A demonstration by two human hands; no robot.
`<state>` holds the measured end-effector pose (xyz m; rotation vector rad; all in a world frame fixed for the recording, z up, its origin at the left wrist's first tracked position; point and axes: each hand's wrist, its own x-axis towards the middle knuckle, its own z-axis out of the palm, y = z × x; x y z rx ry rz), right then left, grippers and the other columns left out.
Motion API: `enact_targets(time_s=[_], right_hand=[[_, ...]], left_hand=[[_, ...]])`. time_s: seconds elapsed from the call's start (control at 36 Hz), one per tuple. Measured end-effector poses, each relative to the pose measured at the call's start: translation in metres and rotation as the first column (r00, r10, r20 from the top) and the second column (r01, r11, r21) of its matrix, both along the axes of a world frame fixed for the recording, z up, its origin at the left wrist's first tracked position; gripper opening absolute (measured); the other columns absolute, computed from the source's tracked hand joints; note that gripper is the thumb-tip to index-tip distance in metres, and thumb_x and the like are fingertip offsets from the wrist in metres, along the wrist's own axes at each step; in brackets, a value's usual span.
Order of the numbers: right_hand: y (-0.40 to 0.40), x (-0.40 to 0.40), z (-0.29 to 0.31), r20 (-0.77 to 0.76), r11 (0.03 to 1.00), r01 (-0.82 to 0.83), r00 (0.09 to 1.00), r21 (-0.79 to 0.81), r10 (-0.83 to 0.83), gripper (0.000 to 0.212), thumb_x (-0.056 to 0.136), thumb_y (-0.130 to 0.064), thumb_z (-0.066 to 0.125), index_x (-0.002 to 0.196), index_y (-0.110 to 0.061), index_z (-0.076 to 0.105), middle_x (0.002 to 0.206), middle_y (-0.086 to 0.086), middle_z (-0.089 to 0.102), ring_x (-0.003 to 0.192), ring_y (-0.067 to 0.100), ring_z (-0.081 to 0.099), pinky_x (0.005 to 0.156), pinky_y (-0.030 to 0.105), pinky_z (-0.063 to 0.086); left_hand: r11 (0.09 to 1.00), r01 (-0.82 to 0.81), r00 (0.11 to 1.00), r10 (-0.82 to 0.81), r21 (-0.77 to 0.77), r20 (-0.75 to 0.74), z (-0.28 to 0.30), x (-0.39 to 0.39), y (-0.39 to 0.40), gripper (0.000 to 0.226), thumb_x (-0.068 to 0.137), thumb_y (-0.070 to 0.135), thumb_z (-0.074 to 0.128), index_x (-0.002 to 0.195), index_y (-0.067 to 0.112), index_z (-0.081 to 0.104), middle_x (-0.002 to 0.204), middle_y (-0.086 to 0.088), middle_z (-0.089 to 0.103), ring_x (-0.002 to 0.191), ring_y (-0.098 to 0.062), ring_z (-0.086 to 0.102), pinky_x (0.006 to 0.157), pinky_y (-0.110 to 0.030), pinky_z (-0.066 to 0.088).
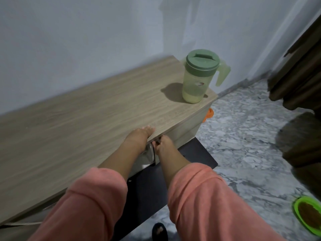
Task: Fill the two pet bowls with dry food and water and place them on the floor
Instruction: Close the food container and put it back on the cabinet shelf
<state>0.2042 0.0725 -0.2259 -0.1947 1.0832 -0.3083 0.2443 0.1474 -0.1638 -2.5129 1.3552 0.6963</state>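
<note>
We find the left hand [139, 136] with its grip flat on the surface [86, 119] edge. The right hand [164, 144] grip pinches the metal bowl [149, 153] rim.

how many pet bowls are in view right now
1: a green bowl holding brown food, on the floor at the lower right, partly cut off by the frame. An orange object peeking from behind the cabinet may be a second; too hidden to tell.

Both arms outstretched, left hand [141, 135] flat, right hand [164, 145] pinching small dark piece [158, 141]
</note>
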Motion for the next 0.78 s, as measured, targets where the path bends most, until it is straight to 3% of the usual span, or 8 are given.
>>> enact_targets(time_s=[0.08,0.56,0.64,0.72,0.78], right_hand=[[0.000,0.002,-0.003,-0.018,1.000,-0.001,1.000,-0.017,0.001,0.035,0.098,-0.006,0.041,0.128,0.003,0.056,0.130,0.017,0.059,0.121,0.028,0.058,0.092,0.034,0.051],[0.000,0.001,0.003,-0.125,0.997,-0.051,0.991,-0.065,0.042,0.034,0.098,-0.002,0.037,0.125,0.004,0.056,0.134,0.019,0.056,0.124,0.029,0.055,0.100,0.037,0.049],[-0.003,-0.004,0.008,-0.121,0.995,-0.084,0.990,-0.052,0.077,0.034,0.098,-0.002,0.036,0.125,0.001,0.057,0.134,0.015,0.057,0.123,0.026,0.056,0.095,0.035,0.051],[-0.007,-0.012,0.014,-0.126,0.989,-0.134,0.984,-0.053,0.127,0.033,0.099,-0.003,0.038,0.125,-0.001,0.057,0.122,0.014,0.062,0.122,0.027,0.056,0.078,0.035,0.051],[-0.012,-0.017,0.019,-0.106,0.983,-0.170,0.981,-0.062,0.163,0.027,0.098,-0.001,0.040,0.118,-0.004,0.058,0.096,0.014,0.063,0.115,0.029,0.060,0.072,0.038,0.053]], left_hand=[[1.000,0.000,1.000,0.000,-0.001,0.003,-0.003,0.000,0.000,0.081,0.092,-0.007,0.042,0.155,0.019,-0.001,0.163,-0.004,-0.002,0.150,-0.019,0.014,0.117,-0.025,0.015],[1.000,0.004,1.000,-0.004,0.000,0.011,-0.005,0.002,0.000,0.080,0.092,-0.006,0.043,0.156,0.020,0.002,0.163,-0.004,-0.001,0.150,-0.020,0.015,0.119,-0.027,0.018],[1.000,0.006,1.000,-0.006,0.001,0.012,-0.006,0.003,0.001,0.079,0.092,-0.006,0.042,0.156,0.020,0.003,0.163,-0.003,-0.001,0.150,-0.021,0.015,0.119,-0.028,0.019],[1.000,0.003,1.000,-0.003,-0.011,0.008,-0.008,0.004,0.003,0.079,0.092,-0.008,0.041,0.155,0.022,0.004,0.163,-0.002,0.001,0.149,-0.020,0.016,0.119,-0.028,0.020],[1.000,0.003,1.000,-0.003,-0.010,0.002,-0.008,0.005,0.003,0.079,0.092,-0.009,0.040,0.155,0.024,0.005,0.163,-0.001,0.001,0.149,-0.020,0.017,0.118,-0.028,0.021]])
